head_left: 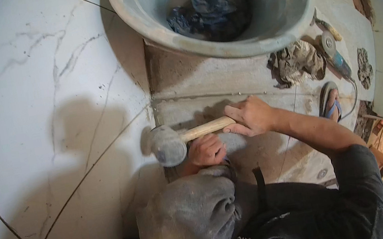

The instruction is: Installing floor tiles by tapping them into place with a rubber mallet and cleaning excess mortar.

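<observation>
Left hand point(206, 150) half hidden behind mallet point(168, 145)

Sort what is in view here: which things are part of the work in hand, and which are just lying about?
In hand:
- rubber mallet, wooden handle in the right hand
- left hand just below the mallet head
- white marble-look floor tile beside the mallet head

Lying about:
- grey basin holding water and dark cloth
- crumpled rag
- angle grinder
- sandal
</observation>
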The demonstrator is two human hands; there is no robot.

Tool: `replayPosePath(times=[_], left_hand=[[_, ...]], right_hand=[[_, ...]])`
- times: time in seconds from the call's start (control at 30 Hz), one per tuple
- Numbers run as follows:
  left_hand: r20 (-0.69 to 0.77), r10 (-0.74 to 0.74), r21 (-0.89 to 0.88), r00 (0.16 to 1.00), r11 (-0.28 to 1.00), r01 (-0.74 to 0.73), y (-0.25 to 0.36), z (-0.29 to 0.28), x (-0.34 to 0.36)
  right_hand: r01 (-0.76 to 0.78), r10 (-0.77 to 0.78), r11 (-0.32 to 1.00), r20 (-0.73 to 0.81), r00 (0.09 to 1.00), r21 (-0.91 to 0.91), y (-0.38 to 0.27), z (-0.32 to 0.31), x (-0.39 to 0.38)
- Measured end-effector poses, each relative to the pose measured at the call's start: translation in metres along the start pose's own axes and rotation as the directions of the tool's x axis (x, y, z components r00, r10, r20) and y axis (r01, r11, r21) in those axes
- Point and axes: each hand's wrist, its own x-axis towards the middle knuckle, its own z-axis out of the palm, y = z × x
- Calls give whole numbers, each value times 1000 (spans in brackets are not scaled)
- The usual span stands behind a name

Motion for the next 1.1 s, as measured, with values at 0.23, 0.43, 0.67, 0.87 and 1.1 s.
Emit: replayPosePath(times=[0.23, 0.43, 0.67, 0.87, 1.1], left_hand=[[-66, 0, -57, 998, 998, -4, 4, -6, 6], [-14, -30, -66, 999, 997, 29, 10, -5, 4], [51, -109, -64, 993, 992, 112, 16, -3, -10], [2, -65, -48, 998, 997, 65, 5, -7, 3], [-45, -33, -55, 998, 998, 30, 7, -5, 6]], right_hand=[[-119, 116, 993, -91, 989, -21, 5, 17, -9], [84, -68, 992, -167, 984, 93, 5, 22, -10], [70, -69, 992, -11, 998, 107, -10, 13, -10], [-133, 134, 991, -61, 989, 22, -12, 16, -3], [-103, 102, 994, 29, 994, 26, 4, 17, -12]])
